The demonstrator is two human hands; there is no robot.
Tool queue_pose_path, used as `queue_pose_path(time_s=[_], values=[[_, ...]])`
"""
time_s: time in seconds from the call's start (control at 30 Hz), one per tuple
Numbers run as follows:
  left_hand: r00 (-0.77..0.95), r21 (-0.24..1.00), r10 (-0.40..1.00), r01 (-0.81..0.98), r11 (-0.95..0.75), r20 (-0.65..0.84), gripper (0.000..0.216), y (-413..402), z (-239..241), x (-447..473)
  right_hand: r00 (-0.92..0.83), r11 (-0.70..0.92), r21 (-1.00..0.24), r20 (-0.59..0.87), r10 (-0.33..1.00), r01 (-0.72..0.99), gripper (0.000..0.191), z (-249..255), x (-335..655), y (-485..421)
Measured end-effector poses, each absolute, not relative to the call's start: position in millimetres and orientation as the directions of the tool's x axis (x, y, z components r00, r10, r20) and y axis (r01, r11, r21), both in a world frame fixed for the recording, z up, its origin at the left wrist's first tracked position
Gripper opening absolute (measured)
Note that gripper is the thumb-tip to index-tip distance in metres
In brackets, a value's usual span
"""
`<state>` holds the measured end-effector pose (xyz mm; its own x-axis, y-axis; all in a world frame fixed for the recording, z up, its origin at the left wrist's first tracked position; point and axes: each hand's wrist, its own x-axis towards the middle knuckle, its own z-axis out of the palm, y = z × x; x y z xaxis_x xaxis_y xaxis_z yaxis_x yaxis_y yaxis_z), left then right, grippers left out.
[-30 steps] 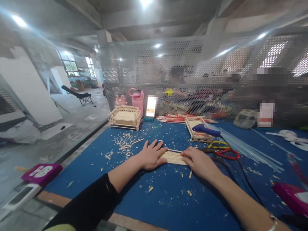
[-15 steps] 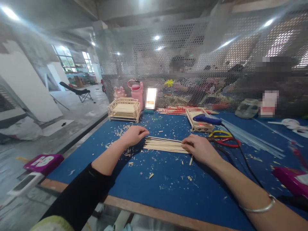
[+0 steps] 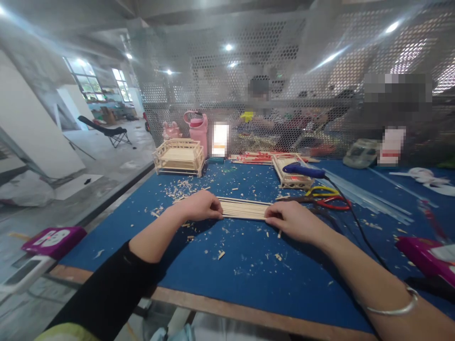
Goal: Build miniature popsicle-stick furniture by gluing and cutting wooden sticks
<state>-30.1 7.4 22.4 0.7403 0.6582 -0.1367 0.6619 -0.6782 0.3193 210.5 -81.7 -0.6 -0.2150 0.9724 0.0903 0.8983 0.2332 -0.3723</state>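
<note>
Several thin wooden sticks (image 3: 243,209) lie side by side in a flat row on the blue tabletop (image 3: 249,270), with one or two at the far side slightly apart. My left hand (image 3: 202,207) is closed round the row's left end, fingers curled and thumb at the near edge. At the right end, my right hand (image 3: 294,220) pinches the sticks between thumb and fingers. Both palms are turned away, and the stick ends are hidden under the fingers. Wood chips are scattered about the hands.
Behind stand a small wooden railed frame (image 3: 179,158) and a pink bottle (image 3: 199,135). To the right, a blue glue gun (image 3: 304,170) rests on a second wooden frame (image 3: 293,180), near pliers with red and yellow handles (image 3: 332,202) and clear glue sticks (image 3: 369,199).
My left hand has come down and closed round the left end of the sticks. The row looks more tightly packed. My right hand stays at the right end. The view has shifted slightly.
</note>
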Motion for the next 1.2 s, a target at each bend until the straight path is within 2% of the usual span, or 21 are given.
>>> queue_pose_path(time_s=[0.13, 0.23, 0.43, 0.53, 0.6, 0.67, 0.73, 0.8, 0.93, 1.03, 1.2], values=[[0.791, 0.191, 0.611, 0.595, -0.781, 0.036, 0.028, 3, 24, -24, -0.229, 0.309, -0.372, 0.244, 0.942, 0.875, 0.018, -5, 215, -76], [0.825, 0.147, 0.556, 0.541, -0.828, 0.096, 0.034, -8, 24, -14, -0.239, 0.359, -0.380, 0.328, 0.914, 0.852, 0.019, -3, 213, -77], [0.724, 0.018, 0.678, 0.682, -0.732, 0.128, 0.029, -36, 19, 21, -0.257, 0.445, -0.370, 0.457, 0.852, 0.816, 0.022, 1, 202, -80], [0.689, 0.043, 0.720, 0.719, -0.693, 0.086, 0.026, -41, 15, 27, -0.217, 0.377, -0.381, 0.401, 0.890, 0.844, 0.020, 4, 207, -79], [0.675, 0.061, 0.734, 0.731, -0.679, 0.081, 0.026, -37, 12, 26, -0.080, 0.203, -0.366, 0.326, 0.942, 0.908, 0.033, 8, 219, -80], [0.662, 0.077, 0.747, 0.743, -0.665, 0.063, 0.031, -30, 8, 23, 0.092, -0.027, -0.284, 0.216, 0.972, 0.958, 0.038, 11, 236, -83], [0.639, 0.091, 0.767, 0.762, -0.641, 0.048, 0.029, -23, 6, 22, 0.190, -0.178, -0.164, 0.064, 0.980, 0.970, 0.035, 12, 254, -89], [0.617, 0.101, 0.786, 0.780, -0.618, 0.043, 0.025, -17, 6, 23, 0.203, -0.205, -0.101, -0.026, 0.979, 0.974, 0.032, 12, 266, -98], [0.599, 0.105, 0.801, 0.796, -0.596, 0.001, 0.021, -10, 11, 32, 0.282, -0.279, -0.057, 0.037, 0.959, 0.959, 0.031, 7, 272, -111], [0.597, 0.109, 0.802, 0.799, -0.591, -0.029, 0.021, -8, 15, 36, 0.346, -0.345, -0.017, 0.010, 0.938, 0.938, 0.036, 7, 271, -113], [0.611, 0.152, 0.791, 0.779, -0.608, 0.035, 0.024, -12, 11, 30, 0.402, -0.404, 0.004, -0.099, 0.910, 0.915, 0.028, 11, 270, -115]])
